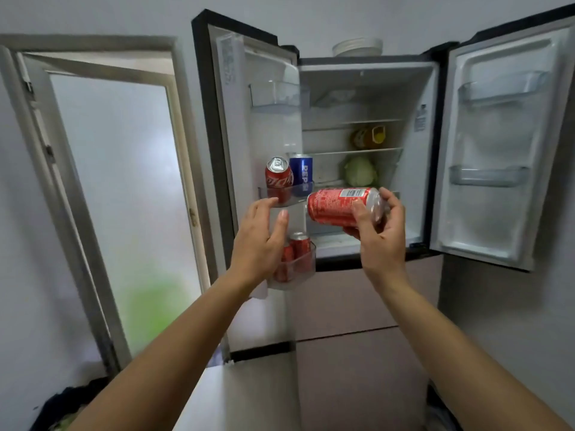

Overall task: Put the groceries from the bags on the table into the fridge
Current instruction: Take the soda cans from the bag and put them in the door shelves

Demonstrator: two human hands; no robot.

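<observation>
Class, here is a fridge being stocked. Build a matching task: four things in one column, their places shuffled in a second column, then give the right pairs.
Things
1. blue can
2. cabbage
3. plates
4. sideways red can

Places
A. on top of the fridge
B. held in the right hand
C. standing in a left-door bin
D. on a shelf inside the fridge

Pairs: 1-C, 2-D, 3-A, 4-B
</observation>
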